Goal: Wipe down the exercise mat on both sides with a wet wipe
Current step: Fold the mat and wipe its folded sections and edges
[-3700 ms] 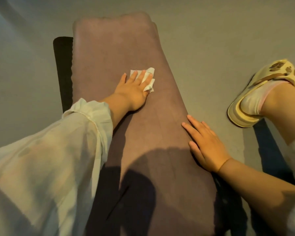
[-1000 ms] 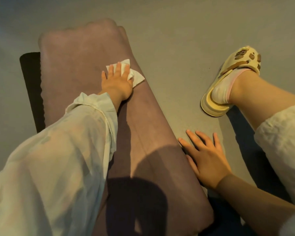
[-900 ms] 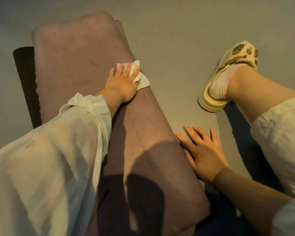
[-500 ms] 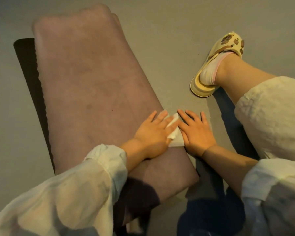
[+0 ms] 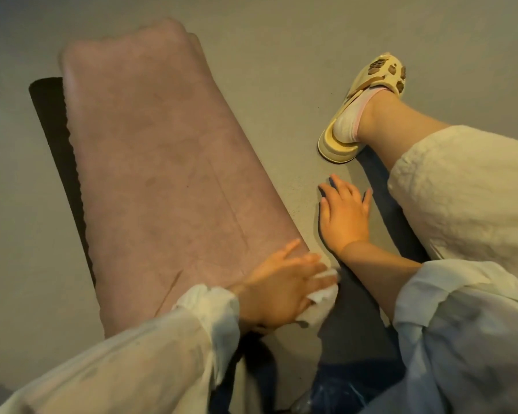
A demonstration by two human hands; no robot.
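Dark strip of a second mat layer or underside [image 5: 54, 138] is seen left of and beyond the left grip, along the far-left edge. Folded mauve foam exercise mat [image 5: 150, 162] is laid on the grey floor [image 5: 281, 55], stretching away from the left grip. Left hand [image 5: 278, 291] is pressed flat at the near right corner of the mat, fingers straight, crumpled white wet wipe [image 5: 322, 289] trapped under the fingers and poking out to the right past the mat edge. Nothing is pinched; the wipe is held by pressure only. Right hand [image 5: 346, 218] is spread flat on the floor just right of the mat, not touching it, used as a brace. Yellow patterned sandal [image 5: 365, 106] is beyond the right grip.

Judged step: top face being wiped, corner reached. Even palm pressure should be kept, strokes overlapped, the edge and corner covered. The wipe should be refolded if bunched. The flip to the other side is judged not yet done.
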